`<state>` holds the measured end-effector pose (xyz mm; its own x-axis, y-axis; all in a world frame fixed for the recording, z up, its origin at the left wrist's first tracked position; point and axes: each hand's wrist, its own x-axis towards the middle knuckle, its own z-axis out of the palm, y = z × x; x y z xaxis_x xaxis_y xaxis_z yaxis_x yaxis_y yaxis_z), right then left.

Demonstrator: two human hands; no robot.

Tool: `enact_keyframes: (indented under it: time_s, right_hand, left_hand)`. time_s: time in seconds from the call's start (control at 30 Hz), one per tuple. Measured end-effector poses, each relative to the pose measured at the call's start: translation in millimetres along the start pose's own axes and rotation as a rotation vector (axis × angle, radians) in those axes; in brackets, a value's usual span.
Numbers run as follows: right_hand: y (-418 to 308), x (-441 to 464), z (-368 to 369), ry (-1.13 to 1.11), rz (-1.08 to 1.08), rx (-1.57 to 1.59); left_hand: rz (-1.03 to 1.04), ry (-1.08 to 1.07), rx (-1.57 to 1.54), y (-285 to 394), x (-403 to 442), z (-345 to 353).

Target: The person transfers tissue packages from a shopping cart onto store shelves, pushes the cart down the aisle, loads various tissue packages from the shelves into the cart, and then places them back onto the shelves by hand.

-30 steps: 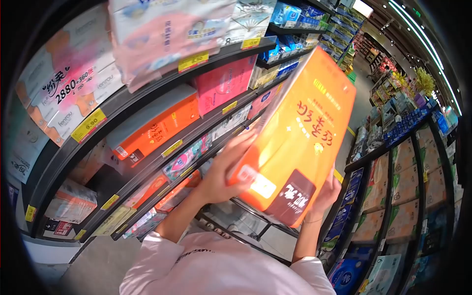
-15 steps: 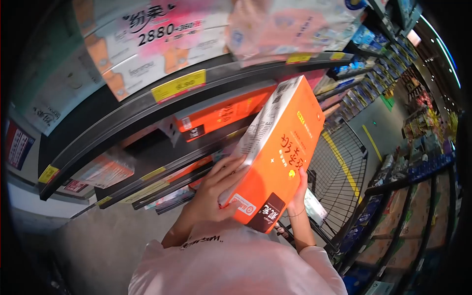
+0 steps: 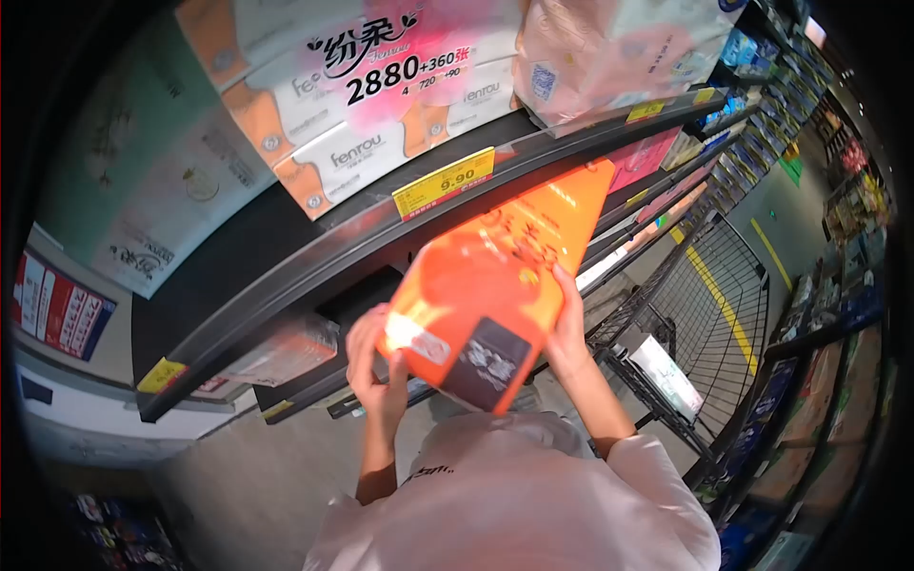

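Note:
An orange tissue pack (image 3: 452, 300) with dark printed characters and a dark brown label is held between my two hands. My left hand (image 3: 374, 362) grips its near left corner, fingers curled around the side and thumb toward the front. Along the right edge, my right hand (image 3: 568, 324) presses with the thumb up on the face. The pack is tilted, its far end close beneath the front edge of the upper shelf (image 3: 328, 228). How far it reaches into the lower shelf space is hard to tell.
White-and-orange Fenrou tissue packs (image 3: 357, 157) fill the shelf above, over a yellow 9.90 price tag (image 3: 446, 183). To the right stands a black wire shopping cart (image 3: 709, 295) holding a white pack (image 3: 664, 373). Stacked goods (image 3: 809, 409) line the far right.
The orange pack has turned and moved toward the shelf, its white printed side no longer showing. My left hand has shifted to its near left corner. The view has swung left.

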<state>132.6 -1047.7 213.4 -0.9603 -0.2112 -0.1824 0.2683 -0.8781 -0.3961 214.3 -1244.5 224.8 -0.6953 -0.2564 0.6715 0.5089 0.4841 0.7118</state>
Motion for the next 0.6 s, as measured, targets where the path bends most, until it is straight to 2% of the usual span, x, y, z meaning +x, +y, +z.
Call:
enact_keyframes:
  time_s: [0.03, 0.1, 0.17, 0.23, 0.3, 0.33, 0.37, 0.43, 0.5, 0.53, 0.6]
  right_hand:
    - [3.5, 12.7, 9.9, -0.007, -0.030, 0.043]
    - [8.0, 41.8, 24.8, -0.008, -0.112, -0.061]
    - [24.6, 88.5, 10.6, -0.038, -0.235, -0.214]
    - [52.5, 156.6, -6.1, 0.382, -0.374, -0.377]
    - [37.3, 137.8, 31.7, 0.355, -0.162, -0.521]
    - [39.2, 156.3, 14.7, 0.191, -0.137, -0.562]
    - [39.8, 174.0, -4.6, 0.034, -0.117, -0.601]
    - [21.2, 142.8, 27.5, 0.348, -0.078, -0.807]
    - [9.9, 129.9, 3.4, 0.261, -0.111, -0.807]
    - [-1.8, 111.1, -10.7, 0.074, -0.059, -0.857]
    - [-19.3, 71.0, -60.2, -0.136, 0.038, -0.865]
  left_hand:
    - [-0.085, 0.074, 0.063, -4.0, -1.8, 2.2]
    - [-0.153, 0.081, 0.240, -6.7, 0.5, 13.1]
    - [-0.252, -0.046, -0.116, -33.1, 3.0, 30.3]
    - [-0.259, -0.078, 0.012, -50.5, 21.7, 57.6]
    - [-0.276, -0.105, -0.059, -72.3, 45.3, 66.9]
    - [-0.402, -0.174, -0.076, -92.1, 53.6, 66.4]
    - [-0.393, -0.226, -0.091, -105.1, 57.7, 71.8]
    - [-0.179, -0.019, 0.185, -121.6, 61.8, 86.7]
    - [-0.493, -0.241, 0.233, -124.9, 59.7, 86.6]
    - [-0.499, -0.217, 0.165, -107.5, 59.4, 93.3]
    - [-0.568, -0.350, 0.378, -111.4, 65.2, 97.4]
